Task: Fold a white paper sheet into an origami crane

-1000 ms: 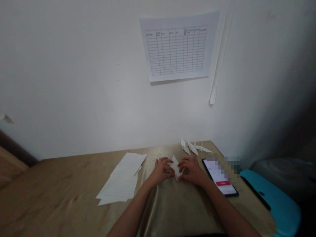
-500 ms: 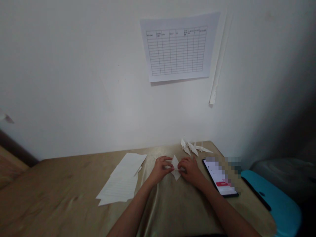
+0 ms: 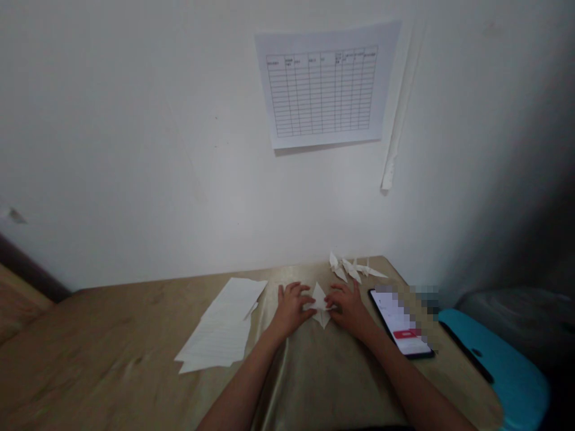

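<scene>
A small piece of folded white paper (image 3: 319, 297), pointed at its top and bottom, lies on the table between my hands. My left hand (image 3: 291, 310) has its thumb and index finger at the paper's left side, holding that edge. At the opposite side, my right hand (image 3: 349, 308) pinches the right edge with curled fingers. Both palms face down, and the paper's side corners are partly hidden by fingertips. Beyond my right hand rest several folded paper cranes (image 3: 351, 270), close together near the wall.
Lined paper sheets (image 3: 220, 326) lie in a loose stack left of my hands. A phone (image 3: 404, 335) with a lit screen is on the right. A turquoise object (image 3: 507, 365) stands past the brown table's (image 3: 135, 347) right edge. A printed table sheet (image 3: 326, 90) hangs on the wall.
The fingers of both hands have shifted slightly on the paper, with the left thumb a little lower and the left fingers more spread. The paper stays in nearly the same spot.
</scene>
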`<state>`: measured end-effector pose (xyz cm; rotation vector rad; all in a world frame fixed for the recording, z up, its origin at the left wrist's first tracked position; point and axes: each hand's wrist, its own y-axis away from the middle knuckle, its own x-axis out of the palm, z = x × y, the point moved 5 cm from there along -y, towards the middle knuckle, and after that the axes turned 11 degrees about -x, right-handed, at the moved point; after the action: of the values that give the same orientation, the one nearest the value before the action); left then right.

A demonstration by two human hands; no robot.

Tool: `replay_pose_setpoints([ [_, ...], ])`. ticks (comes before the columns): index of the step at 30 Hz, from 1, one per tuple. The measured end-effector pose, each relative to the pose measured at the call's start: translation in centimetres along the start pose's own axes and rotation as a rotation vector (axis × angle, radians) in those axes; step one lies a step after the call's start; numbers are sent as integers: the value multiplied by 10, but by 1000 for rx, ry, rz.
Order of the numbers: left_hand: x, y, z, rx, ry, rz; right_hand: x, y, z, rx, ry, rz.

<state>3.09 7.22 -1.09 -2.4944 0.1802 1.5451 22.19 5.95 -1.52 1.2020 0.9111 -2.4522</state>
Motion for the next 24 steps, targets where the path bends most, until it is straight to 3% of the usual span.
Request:
replay_pose_setpoints([
  [9,4,-4,-5,-54,-7,-78,-2,-4,5,24,87,-46],
  [24,0,-3,-19,-238,-18,-129,4,-12,5,250,159,-142],
])
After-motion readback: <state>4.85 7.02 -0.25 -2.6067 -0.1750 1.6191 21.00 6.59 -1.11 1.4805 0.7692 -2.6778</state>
